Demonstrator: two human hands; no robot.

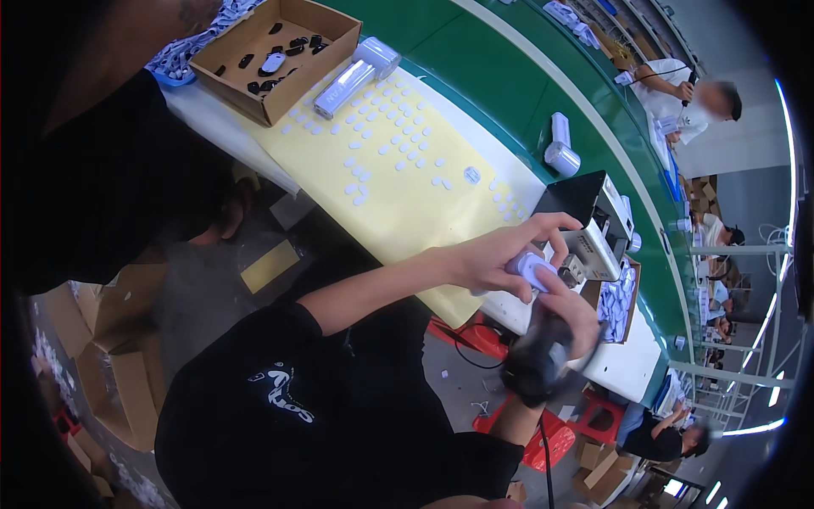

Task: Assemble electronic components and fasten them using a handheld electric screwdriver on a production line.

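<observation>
Over the front edge of the bench, both hands meet around a small pale oval plastic casing (532,270). My left hand (500,259) grips its near side with thumb and fingers, the index finger arched above. My right hand (572,310) is closed on the other side, its fingertips pressed to the casing; a black device (538,360) on the wrist hides part of this hand. Just left of my hands lies a yellow sheet (424,233) with rows of small white oval pieces (398,140). Beyond them stands a white and black machine (598,242).
A cardboard box (305,97) with black parts and one pale casing sits far left. Clear cylindrical rolls (343,89) lie beside it. Another box (623,297) holds many pale strips. A green conveyor (500,68) curves behind. A person in black (110,187) is close at left; red stools (547,441) stand below.
</observation>
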